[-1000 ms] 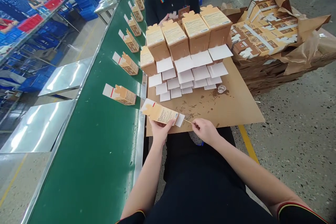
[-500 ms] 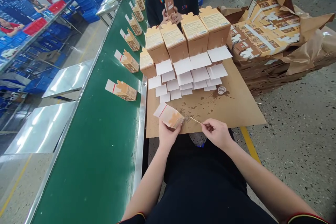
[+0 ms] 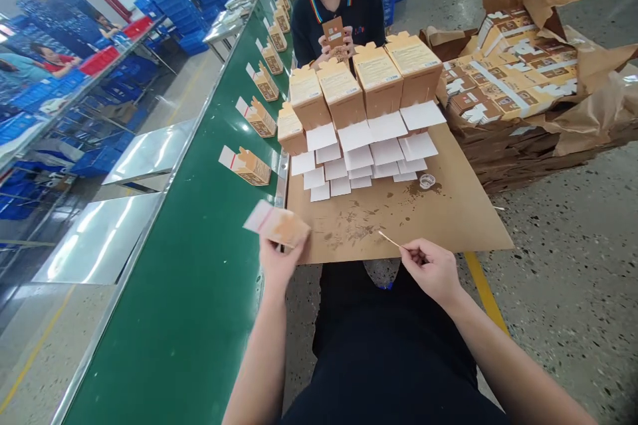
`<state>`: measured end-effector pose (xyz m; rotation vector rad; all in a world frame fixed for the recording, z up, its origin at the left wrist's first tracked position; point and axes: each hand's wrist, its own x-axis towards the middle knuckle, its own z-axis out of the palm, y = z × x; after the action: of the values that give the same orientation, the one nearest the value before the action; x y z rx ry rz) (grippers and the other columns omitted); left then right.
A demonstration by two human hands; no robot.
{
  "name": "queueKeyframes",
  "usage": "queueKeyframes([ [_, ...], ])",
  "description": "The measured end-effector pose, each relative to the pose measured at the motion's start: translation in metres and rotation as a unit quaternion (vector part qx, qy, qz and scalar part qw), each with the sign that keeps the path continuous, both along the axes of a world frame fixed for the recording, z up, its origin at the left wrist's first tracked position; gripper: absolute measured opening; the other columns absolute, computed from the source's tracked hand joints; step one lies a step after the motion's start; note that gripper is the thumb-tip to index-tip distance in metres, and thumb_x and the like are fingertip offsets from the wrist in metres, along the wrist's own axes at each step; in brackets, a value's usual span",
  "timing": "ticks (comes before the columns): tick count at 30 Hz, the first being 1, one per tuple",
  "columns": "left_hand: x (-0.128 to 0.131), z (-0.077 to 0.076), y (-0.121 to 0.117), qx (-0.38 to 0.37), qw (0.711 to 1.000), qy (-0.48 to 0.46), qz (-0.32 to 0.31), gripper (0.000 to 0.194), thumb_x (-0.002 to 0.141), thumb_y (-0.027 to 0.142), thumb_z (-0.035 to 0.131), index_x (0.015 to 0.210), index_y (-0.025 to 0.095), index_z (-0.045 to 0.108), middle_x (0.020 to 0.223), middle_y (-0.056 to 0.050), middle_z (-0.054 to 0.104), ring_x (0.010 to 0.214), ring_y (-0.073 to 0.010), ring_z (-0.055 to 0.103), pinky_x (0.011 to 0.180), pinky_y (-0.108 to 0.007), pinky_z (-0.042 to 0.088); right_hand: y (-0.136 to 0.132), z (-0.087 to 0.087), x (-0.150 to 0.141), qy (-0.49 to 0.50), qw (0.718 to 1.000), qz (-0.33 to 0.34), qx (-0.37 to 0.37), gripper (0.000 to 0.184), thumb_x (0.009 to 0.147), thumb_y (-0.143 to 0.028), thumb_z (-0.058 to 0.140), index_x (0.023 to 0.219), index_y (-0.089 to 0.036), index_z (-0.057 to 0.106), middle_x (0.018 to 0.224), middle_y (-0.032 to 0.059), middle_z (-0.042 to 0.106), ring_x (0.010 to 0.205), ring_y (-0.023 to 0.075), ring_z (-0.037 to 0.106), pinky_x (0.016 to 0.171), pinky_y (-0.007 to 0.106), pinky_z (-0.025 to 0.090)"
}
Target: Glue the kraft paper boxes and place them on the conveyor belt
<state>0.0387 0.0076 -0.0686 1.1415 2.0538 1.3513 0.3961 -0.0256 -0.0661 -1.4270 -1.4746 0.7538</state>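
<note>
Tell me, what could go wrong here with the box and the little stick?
The left hand holds the small box by one end above the green belt, so it might slip from that grip. The thin stick in the right hand could smear more on the stained cardboard sheet.

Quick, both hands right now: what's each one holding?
Left hand: closed on a small tan box, lifted at the green belt's edge.
Right hand: pinching a thin stick over the cardboard sheet.
</note>
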Motion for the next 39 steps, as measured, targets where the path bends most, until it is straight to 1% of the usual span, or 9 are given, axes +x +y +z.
queueKeyframes([
  [3, -0.063, 0.009, 0.001, 0.028, 0.995, -0.019, 0.092, 0.088, 0.056, 0.037, 0.109, 0.129, 0.025, 0.060, 0.133, -0.014, 0.076, 0.130, -0.0403, 0.076, 0.121, -0.067, 0.056, 0.004, 0.000, 0.007, -0.007, 1.000, -0.017, -0.002, 0.033, 0.099, -0.049, 0.071, 0.075, -0.027, 0.073, 0.062, 0.0020, 0.069, 0.051, 0.0185, 0.063, 0.053, 0.032, 0.058],
  [7, -0.103, 0.013, 0.002, -0.003, 0.994, -0.050, 0.102, 0.093, 0.052, 0.032, 0.112, 0.126, 0.024, 0.056, 0.137, -0.016, 0.074, 0.135, -0.0385, 0.074, 0.124, -0.062, 0.054, 0.016, 0.001, 0.004, -0.004, 1.000, -0.005, 0.002, 0.035, 0.097, -0.053, 0.073, 0.075, -0.027, 0.074, 0.062, 0.0026, 0.070, 0.051, 0.0199, 0.065, 0.053, 0.033, 0.060],
  [11, -0.094, 0.008, -0.011, 0.022, 0.990, -0.010, 0.137, 0.099, 0.058, 0.030, 0.109, 0.137, 0.025, 0.049, 0.145, -0.017, 0.066, 0.149, -0.0358, 0.063, 0.131, -0.058, 0.046, 0.019, 0.002, 0.011, -0.012, 1.000, -0.004, 0.008, 0.035, 0.097, -0.055, 0.074, 0.075, -0.028, 0.074, 0.064, 0.0029, 0.071, 0.052, 0.0207, 0.066, 0.054, 0.034, 0.061],
  [16, -0.060, 0.023, -0.023, 0.255, 0.944, 0.110, 0.177, 0.056, 0.083, 0.048, 0.085, 0.123, 0.027, 0.052, 0.133, -0.010, 0.060, 0.135, -0.0315, 0.068, 0.125, -0.058, 0.051, 0.007, -0.001, 0.041, -0.044, 0.997, -0.066, 0.009, 0.035, 0.100, -0.058, 0.072, 0.080, -0.029, 0.076, 0.064, 0.0027, 0.071, 0.051, 0.0229, 0.067, 0.053, 0.038, 0.061],
  [19, -0.035, 0.061, 0.028, 0.309, 0.949, 0.021, 0.061, 0.041, 0.091, 0.050, 0.076, 0.119, 0.027, 0.059, 0.122, -0.007, 0.065, 0.126, -0.0279, 0.072, 0.120, -0.052, 0.054, 0.008, 0.003, 0.047, -0.050, 0.995, -0.080, 0.017, 0.035, 0.098, -0.058, 0.074, 0.080, -0.028, 0.077, 0.061, 0.0024, 0.069, 0.049, 0.0221, 0.066, 0.051, 0.038, 0.060],
  [24, 0.008, 0.126, 0.182, 0.116, 0.981, -0.145, -0.058, 0.040, 0.095, 0.051, 0.077, 0.122, 0.022, 0.071, 0.133, -0.014, 0.075, 0.139, -0.0311, 0.068, 0.121, -0.048, 0.051, 0.020, 0.019, 0.030, -0.030, 0.996, -0.058, 0.059, 0.038, 0.099, -0.057, 0.074, 0.077, -0.026, 0.076, 0.065, 0.0049, 0.073, 0.051, 0.0216, 0.067, 0.054, 0.036, 0.062],
  [29, 0.045, 0.137, 0.250, -0.021, 0.983, -0.160, -0.093, 0.044, 0.078, 0.049, 0.095, 0.101, 0.017, 0.075, 0.124, -0.023, 0.080, 0.136, -0.0445, 0.070, 0.114, -0.053, 0.056, 0.014, 0.028, 0.024, -0.025, 0.992, -0.051, 0.115, 0.033, 0.102, -0.048, 0.076, 0.078, -0.025, 0.077, 0.066, 0.0027, 0.074, 0.051, 0.0175, 0.066, 0.051, 0.029, 0.059],
  [34, 0.036, 0.127, 0.226, -0.005, 0.963, -0.245, -0.108, 0.035, 0.073, 0.029, 0.092, 0.103, 0.020, 0.076, 0.120, -0.016, 0.083, 0.126, -0.0407, 0.077, 0.106, -0.052, 0.062, 0.005, 0.032, 0.030, -0.016, 0.990, -0.065, 0.128, 0.031, 0.104, -0.047, 0.077, 0.080, -0.027, 0.076, 0.067, 0.0017, 0.073, 0.052, 0.0178, 0.066, 0.052, 0.030, 0.060],
  [39, 0.010, 0.105, 0.124, 0.082, 0.944, -0.301, -0.106, 0.054, 0.069, 0.034, 0.089, 0.120, 0.023, 0.077, 0.133, -0.012, 0.081, 0.135, -0.0384, 0.074, 0.113, -0.053, 0.061, -0.001, 0.034, 0.037, -0.002, 0.991, -0.061, 0.119, 0.029, 0.103, -0.044, 0.079, 0.082, -0.025, 0.078, 0.068, 0.0020, 0.074, 0.053, 0.0168, 0.067, 0.055, 0.029, 0.062],
])
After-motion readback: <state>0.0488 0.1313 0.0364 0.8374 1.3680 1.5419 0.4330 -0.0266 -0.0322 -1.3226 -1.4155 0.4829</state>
